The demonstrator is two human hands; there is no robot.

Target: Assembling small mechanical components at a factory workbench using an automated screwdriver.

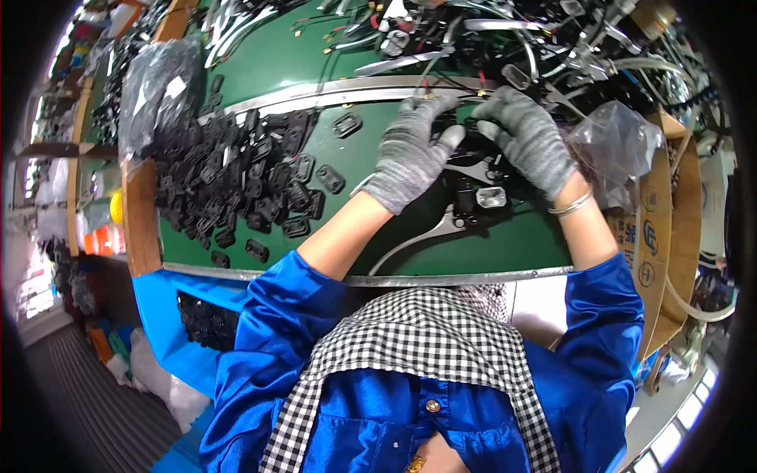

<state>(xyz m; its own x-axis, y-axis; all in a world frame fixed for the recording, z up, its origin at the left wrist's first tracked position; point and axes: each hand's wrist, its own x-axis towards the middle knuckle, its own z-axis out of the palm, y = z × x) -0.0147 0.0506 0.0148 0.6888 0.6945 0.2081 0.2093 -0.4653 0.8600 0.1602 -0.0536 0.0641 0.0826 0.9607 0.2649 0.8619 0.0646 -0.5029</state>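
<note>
Note black part at three o'clock from left hand, nine from right hand. See both half-curled; cannot tell grip.

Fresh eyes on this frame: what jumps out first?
Probably the heap of small black plastic parts on the left of the green workbench. Next, the grey-gloved left hand and right hand, close together right of centre, with a curved silver lever below them. Tangled cables and levers crowd the upper right.
</note>
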